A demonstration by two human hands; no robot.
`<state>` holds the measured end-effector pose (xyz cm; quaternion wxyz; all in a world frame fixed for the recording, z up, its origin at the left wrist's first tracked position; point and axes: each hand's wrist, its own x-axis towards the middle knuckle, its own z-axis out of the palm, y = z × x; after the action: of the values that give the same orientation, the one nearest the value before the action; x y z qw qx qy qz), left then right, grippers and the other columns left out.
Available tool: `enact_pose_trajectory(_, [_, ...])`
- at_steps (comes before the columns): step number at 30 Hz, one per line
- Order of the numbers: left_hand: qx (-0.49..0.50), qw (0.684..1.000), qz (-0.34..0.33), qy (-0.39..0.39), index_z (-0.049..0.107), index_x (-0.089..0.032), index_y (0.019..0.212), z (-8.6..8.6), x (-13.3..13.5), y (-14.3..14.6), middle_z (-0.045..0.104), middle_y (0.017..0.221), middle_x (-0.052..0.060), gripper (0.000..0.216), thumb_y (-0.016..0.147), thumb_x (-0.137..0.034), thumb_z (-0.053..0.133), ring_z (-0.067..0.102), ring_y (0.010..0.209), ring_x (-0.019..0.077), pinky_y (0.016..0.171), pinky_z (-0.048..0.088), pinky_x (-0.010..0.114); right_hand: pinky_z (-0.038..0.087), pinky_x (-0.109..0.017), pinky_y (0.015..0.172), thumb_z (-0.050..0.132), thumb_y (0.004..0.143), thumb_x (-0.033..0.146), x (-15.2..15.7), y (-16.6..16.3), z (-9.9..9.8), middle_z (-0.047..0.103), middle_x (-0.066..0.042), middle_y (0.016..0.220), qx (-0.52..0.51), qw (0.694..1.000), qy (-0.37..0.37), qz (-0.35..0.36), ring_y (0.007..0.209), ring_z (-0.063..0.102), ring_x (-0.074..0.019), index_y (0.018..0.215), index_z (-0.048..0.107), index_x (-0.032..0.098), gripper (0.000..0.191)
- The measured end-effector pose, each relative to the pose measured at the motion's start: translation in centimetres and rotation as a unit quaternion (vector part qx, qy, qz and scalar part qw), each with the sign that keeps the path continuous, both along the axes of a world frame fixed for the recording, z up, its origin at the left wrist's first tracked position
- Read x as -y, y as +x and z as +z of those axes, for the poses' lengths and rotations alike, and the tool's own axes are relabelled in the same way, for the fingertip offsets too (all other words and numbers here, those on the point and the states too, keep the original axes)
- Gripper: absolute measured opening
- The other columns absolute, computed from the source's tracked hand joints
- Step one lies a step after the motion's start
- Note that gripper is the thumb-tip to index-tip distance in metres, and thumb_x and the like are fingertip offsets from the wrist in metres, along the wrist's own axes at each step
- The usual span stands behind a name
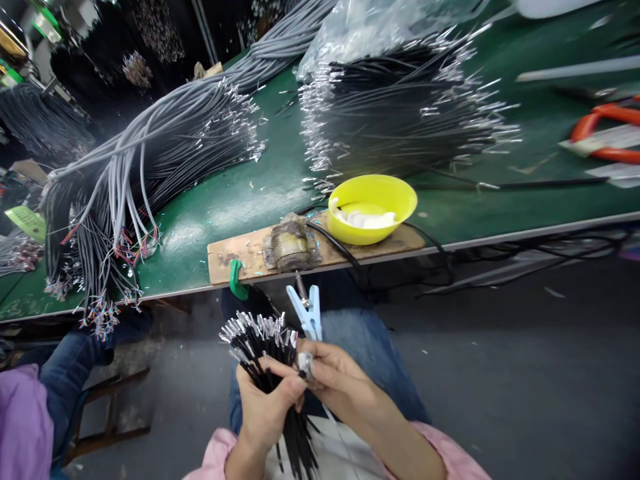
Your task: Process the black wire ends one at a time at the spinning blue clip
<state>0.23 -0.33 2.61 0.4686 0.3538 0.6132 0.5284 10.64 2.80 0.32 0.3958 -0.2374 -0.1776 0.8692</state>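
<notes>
- Snugly, the left hand [267, 403] closes around black cables [263, 343], silvery ends upward, below the wooden board [223, 260].
- The right hand [345, 380] pinches a small whitish wad [305, 363] just beside those ends.
- Beyond, on the board, a yellow bowl [347, 231] holds white material [370, 220].
- Farther, clear plastic [355, 33] adjoins piled wires [395, 127].

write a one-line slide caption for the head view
Left hand gripping a bundle of black cables, right hand pinching something whitish beside it, in front of a green workbench.
</notes>
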Motion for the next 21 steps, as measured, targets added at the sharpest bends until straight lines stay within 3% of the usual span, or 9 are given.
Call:
enact_pose_trajectory(2, [-0.023, 1.000, 0.004, 0.011, 0.063, -0.015, 0.046, 0.0, 0.1, -0.1, 0.052, 0.035, -0.001, 0.031, 0.057, -0.041, 0.076, 0.043, 0.030, 0.0081, 0.032, 0.036, 0.020, 0.041, -0.023, 0.043, 0.078, 0.054, 0.041, -0.2, 0.0, -0.1, 0.044, 0.005, 0.045, 0.011, 1.000, -0.015, 0.000, 0.041, 0.040, -0.0097, 0.053, 0.059, 0.018, 0.030])
enact_pose_trajectory(5, [-0.020, 1.000, 0.002, 0.012, 0.067, -0.015, 0.051, -0.1, 0.4, -0.3, 0.058, 0.040, 0.000, 0.028, 0.054, -0.040, 0.079, 0.049, 0.035, 0.0096, 0.038, 0.042, 0.021, 0.038, -0.022, 0.043, 0.075, 0.055, 0.035, -0.5, 0.3, -0.3, 0.047, 0.004, 0.047, 0.109, 0.992, 0.044, -0.052, 0.044, 0.042, -0.0100, 0.049, 0.057, 0.018, 0.026])
enact_pose_trajectory(9, [0.003, 1.000, -0.013, -0.007, 0.062, -0.015, 0.047, -0.3, 0.6, -0.6, 0.053, 0.037, -0.002, 0.035, 0.056, -0.046, 0.077, 0.046, 0.035, 0.0092, 0.039, 0.041, 0.022, 0.038, -0.023, 0.045, 0.068, 0.068, 0.030, -0.9, 1.0, -0.5, 0.051, 0.002, 0.051, 0.278, 0.925, 0.181, -0.185, 0.047, 0.046, -0.0122, 0.052, 0.059, 0.019, 0.021])
enact_pose_trajectory(13, [0.008, 0.998, -0.038, -0.041, 0.061, -0.015, 0.047, -0.7, 0.5, -0.9, 0.048, 0.034, -0.002, 0.043, 0.060, -0.054, 0.071, 0.043, 0.032, 0.0091, 0.035, 0.038, 0.024, 0.044, -0.026, 0.053, 0.067, 0.075, 0.029, -0.6, 1.4, -0.2, 0.061, -0.002, 0.061, 0.281, 0.872, 0.351, -0.197, 0.056, 0.054, -0.0160, 0.066, 0.066, 0.019, 0.013])
enact_pose_trajectory(15, [0.010, 0.998, -0.046, -0.042, 0.060, -0.015, 0.044, -0.9, 0.4, -1.1, 0.047, 0.033, -0.002, 0.045, 0.058, -0.056, 0.071, 0.043, 0.031, 0.0092, 0.035, 0.037, 0.024, 0.044, -0.026, 0.056, 0.065, 0.078, 0.030, -0.4, 1.3, -0.1, 0.061, -0.003, 0.061, 0.272, 0.859, 0.385, -0.199, 0.058, 0.055, -0.0160, 0.065, 0.065, 0.019, 0.016])
enact_pose_trajectory(21, [-0.019, 0.999, -0.042, -0.018, 0.065, -0.014, 0.048, -0.6, 0.4, -1.1, 0.054, 0.035, -0.001, 0.034, 0.053, -0.046, 0.078, 0.047, 0.032, 0.0108, 0.036, 0.041, 0.024, 0.045, -0.025, 0.054, 0.063, 0.073, 0.053, -1.1, 1.7, 0.2, 0.059, -0.001, 0.061, 0.181, 0.945, 0.260, -0.079, 0.057, 0.055, -0.0146, 0.066, 0.063, 0.019, 0.035])
